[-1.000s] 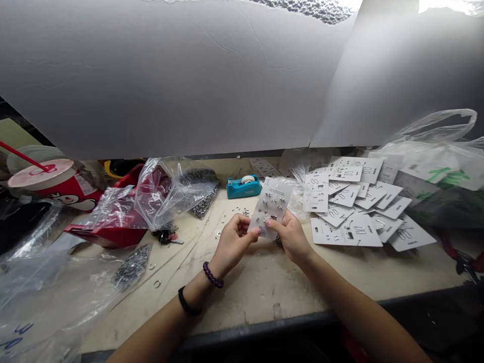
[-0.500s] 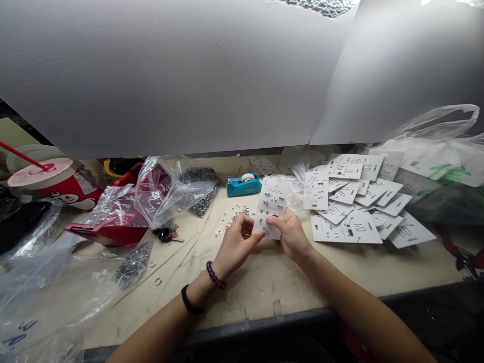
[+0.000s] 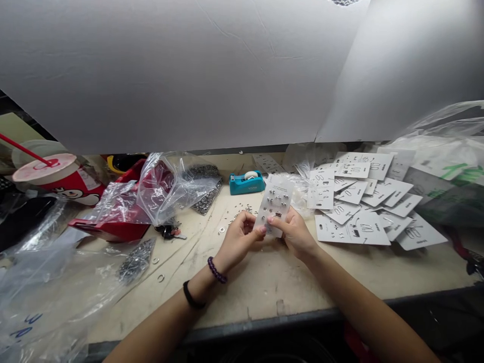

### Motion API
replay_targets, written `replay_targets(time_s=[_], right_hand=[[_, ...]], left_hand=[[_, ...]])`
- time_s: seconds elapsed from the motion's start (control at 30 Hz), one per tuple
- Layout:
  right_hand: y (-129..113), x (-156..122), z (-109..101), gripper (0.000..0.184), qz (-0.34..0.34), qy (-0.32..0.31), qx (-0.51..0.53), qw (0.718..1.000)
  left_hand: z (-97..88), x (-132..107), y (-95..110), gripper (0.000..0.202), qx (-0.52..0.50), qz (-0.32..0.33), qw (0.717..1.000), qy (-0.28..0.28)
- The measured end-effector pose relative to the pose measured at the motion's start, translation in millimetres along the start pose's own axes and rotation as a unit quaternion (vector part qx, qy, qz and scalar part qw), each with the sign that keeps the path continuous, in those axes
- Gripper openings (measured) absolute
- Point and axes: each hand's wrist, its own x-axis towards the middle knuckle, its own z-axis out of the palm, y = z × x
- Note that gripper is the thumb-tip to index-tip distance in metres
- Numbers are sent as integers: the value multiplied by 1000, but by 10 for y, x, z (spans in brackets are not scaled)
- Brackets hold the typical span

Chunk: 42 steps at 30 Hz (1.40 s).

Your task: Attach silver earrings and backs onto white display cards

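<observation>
Both of my hands hold a white card [image 3: 275, 202] upright between them, pinching its lower part. It carries small silver metal pieces in rows. My left hand [image 3: 239, 241] grips the card's lower left edge, and my right hand [image 3: 296, 234] grips its lower right edge, with the fingers hiding its bottom. Just left of the card, small silver pieces [image 3: 242, 208] lie scattered on the cream workbench [image 3: 264, 287]. To the right, a loose heap of white printed cards [image 3: 359, 201] lies close to my right hand.
A teal tape dispenser [image 3: 247, 182] stands behind the card. Plastic bags of metal pieces [image 3: 204, 194] and a red box [image 3: 113, 229] lie left, near keys [image 3: 168, 232] and a paper cup [image 3: 56, 174]. A white board [image 3: 151, 75] overhangs the bench's back.
The card has tilted slightly, its top now leaning right, and both hands stay on it. The whole scene has shifted slightly in view as my head moved.
</observation>
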Motion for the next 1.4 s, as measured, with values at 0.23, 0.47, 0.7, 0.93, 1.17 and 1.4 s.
replay_targets(time_s=[0.23, 0.47, 0.7, 0.93, 1.17, 1.4], right_hand=[[-273, 53, -249, 28, -27, 22, -90, 995], [-166, 69, -312, 17, -110, 29, -563, 819], [-94, 85, -321, 18, -74, 3, -723, 687], [-107, 51, -283, 17, -82, 12, -707, 703], [-153, 29, -202, 16, 5, -11, -387, 922], [-108, 27, -154, 11, -24, -39, -467, 883]], left_hand=[[-185, 81, 194, 30, -49, 13, 991, 122], [-281, 117, 205, 35, -101, 4, 985, 140], [-277, 109, 248, 33, -134, -29, 980, 144], [-271, 109, 226, 32, -143, -29, 980, 137], [-243, 103, 185, 31, -140, -27, 984, 106], [-248, 112, 151, 29, -145, -28, 984, 97]])
